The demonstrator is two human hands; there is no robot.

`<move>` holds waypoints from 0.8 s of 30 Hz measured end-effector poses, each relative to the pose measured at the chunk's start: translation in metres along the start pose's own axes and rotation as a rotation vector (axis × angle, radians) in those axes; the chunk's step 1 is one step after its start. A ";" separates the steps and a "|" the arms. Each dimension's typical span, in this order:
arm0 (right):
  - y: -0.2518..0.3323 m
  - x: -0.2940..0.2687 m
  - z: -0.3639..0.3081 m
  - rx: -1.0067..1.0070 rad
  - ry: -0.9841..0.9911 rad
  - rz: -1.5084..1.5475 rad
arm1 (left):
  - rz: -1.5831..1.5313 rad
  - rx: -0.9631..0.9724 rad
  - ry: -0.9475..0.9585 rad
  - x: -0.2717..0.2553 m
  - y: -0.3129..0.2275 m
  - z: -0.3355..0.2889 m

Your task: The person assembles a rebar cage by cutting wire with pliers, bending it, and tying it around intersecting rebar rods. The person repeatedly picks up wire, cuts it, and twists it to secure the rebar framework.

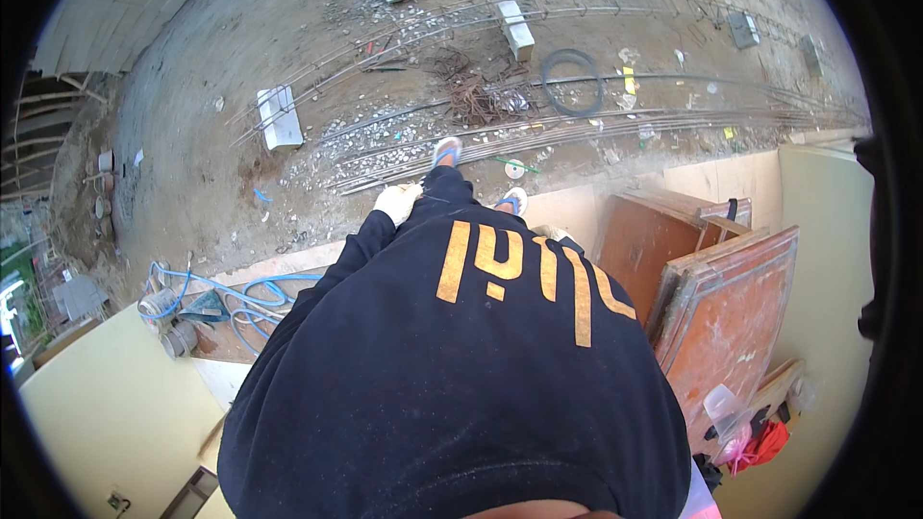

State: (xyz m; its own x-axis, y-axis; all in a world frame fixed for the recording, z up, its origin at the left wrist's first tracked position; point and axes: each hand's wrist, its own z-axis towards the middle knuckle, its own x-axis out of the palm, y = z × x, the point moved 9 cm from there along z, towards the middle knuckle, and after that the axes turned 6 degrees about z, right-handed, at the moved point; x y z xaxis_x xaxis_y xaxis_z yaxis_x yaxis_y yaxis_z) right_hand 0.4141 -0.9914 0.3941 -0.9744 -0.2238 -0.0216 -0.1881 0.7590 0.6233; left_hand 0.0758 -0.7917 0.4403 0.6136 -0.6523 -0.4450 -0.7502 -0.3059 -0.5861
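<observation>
My left hand (397,202), in a whitish glove, is beside my dark-clothed left thigh, above the ground near a bundle of long steel bars (385,174). Its fingers are turned toward the leg, too small and covered to read. Only a pale gloved edge of my right hand (550,231) shows past my black sweatshirt (442,375); its fingers are hidden. That hand is nearest the stacked brown wooden panels (644,231). My feet are in flip-flops with blue straps, the forward sandal (445,149) at the bars and the other sandal (514,200) behind it.
Ahead, a long rebar cage (433,27) rests across concrete blocks (279,118). A wire coil (571,83) and rusty scrap pieces (478,99) lie on gravelly dirt. Blue hose (260,303) is looped at left. More panels (726,317) lean by the right wall (827,231).
</observation>
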 end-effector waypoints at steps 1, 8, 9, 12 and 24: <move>-0.003 0.000 0.009 -0.006 -0.049 -0.055 | -0.004 0.004 -0.029 -0.007 0.006 -0.003; -0.053 0.017 0.128 0.180 -0.210 -0.646 | 0.255 -0.085 -0.007 -0.061 0.064 -0.013; -0.043 0.025 0.145 0.151 -0.199 -0.676 | 0.233 -0.097 0.008 -0.071 0.079 -0.009; 0.019 0.053 0.161 0.133 -0.243 -0.717 | -0.061 -0.120 0.034 -0.105 0.133 0.009; 0.237 0.143 0.089 0.096 -0.060 -0.527 | -0.042 -0.111 0.081 -0.201 0.173 0.039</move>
State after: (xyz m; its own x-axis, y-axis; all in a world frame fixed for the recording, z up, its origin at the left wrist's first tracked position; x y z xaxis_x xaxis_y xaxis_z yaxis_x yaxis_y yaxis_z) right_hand 0.2192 -0.7890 0.4690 -0.7499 -0.5562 -0.3582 -0.6609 0.6066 0.4418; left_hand -0.1675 -0.6863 0.4020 0.6266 -0.6899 -0.3626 -0.7495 -0.4059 -0.5229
